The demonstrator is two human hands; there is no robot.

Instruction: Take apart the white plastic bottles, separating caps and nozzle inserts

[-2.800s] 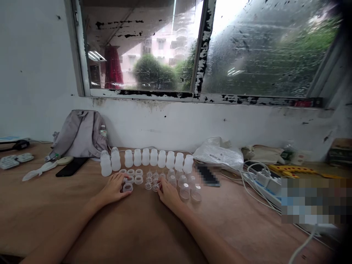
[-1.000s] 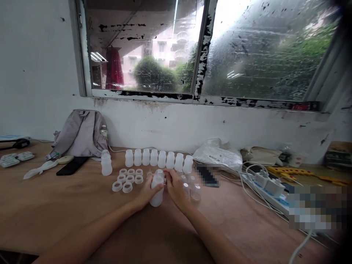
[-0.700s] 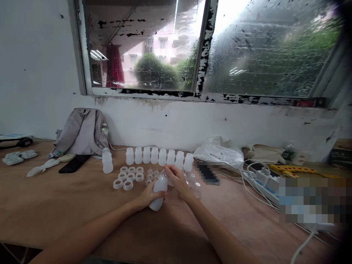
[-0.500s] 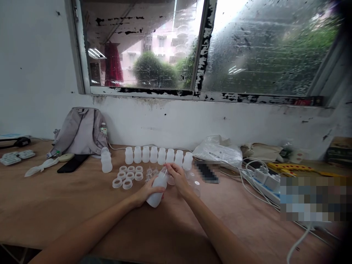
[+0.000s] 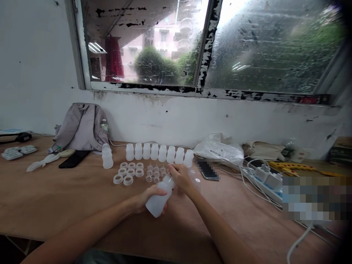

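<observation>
A frosted white baby bottle [image 5: 158, 200] lies tilted in my left hand [image 5: 150, 196], its base toward me and its neck up and to the right. The fingers of my left hand wrap round the bottle's body. My right hand [image 5: 180, 178] is closed at the bottle's top end; its fingers hide most of what they pinch there. Just beyond my hands, clear nipples [image 5: 156, 174] stand in rows, with white collar rings [image 5: 128, 180] to their left. Partly behind my right forearm are clear caps [image 5: 197, 182].
Several white bottle bodies [image 5: 154, 153] line the back. One capped bottle [image 5: 107, 157] stands apart at left, near a grey backpack [image 5: 79, 126] and a black phone [image 5: 73, 160]. Rightward lie another phone [image 5: 207, 170], a plastic bag [image 5: 220, 150] and a power strip [image 5: 264, 187] with cables.
The held bottle has shifted slightly toward me, and my right hand now covers more of its top end. More of the clear nipples show. The view has tilted a little.
</observation>
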